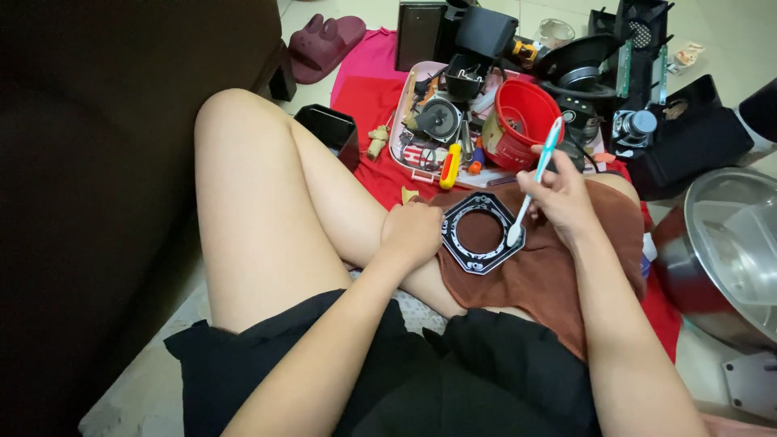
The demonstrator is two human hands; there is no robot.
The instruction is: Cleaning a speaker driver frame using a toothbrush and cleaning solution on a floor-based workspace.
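Black and octagonal, the ring-shaped frame [482, 232] lies on a brown towel [550, 275] over the person's knee. The left hand [413, 233] steadies its left edge, fingers curled. The right hand [561, 197] pinches a blue-and-white toothbrush [532, 183], bristles touching the frame's right side.

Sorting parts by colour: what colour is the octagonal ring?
Black with white markings, on the ring; head view.
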